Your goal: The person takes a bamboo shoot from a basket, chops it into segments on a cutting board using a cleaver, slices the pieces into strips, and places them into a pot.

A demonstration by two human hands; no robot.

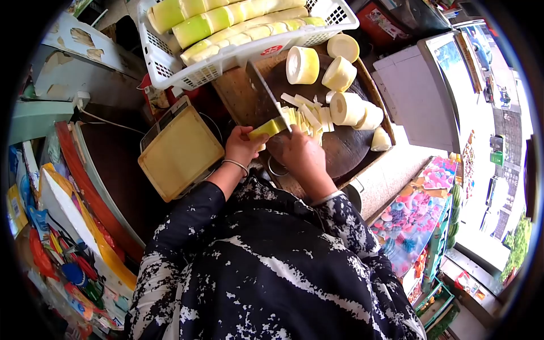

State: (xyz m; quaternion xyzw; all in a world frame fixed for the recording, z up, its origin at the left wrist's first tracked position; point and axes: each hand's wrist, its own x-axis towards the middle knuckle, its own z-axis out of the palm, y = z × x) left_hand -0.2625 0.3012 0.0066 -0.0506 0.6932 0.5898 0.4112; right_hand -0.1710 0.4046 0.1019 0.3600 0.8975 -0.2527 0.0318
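My left hand [242, 149], a bracelet on its wrist, is closed around a yellow-green piece of bamboo shoot [268, 129]. My right hand [306, 157] grips a cleaver [264, 85]; its handle is hidden in the fist, and the blade points away from me, at the right end of that piece. Pale cut strips [310, 117] lie heaped just beyond the blade. All this rests on a dark round chopping block [347, 152]. Thick bamboo shoot chunks, one standing near the back [302, 64] and others along the right, sit on the block and around its edge.
A white plastic basket [238, 63] at the back holds several long peeled shoots [226, 22]. To the left stands a scale with a yellowish tray [181, 152]. A wooden rim [371, 73] borders the block. On the right are a white box [405, 93] and a flowered cover [411, 218].
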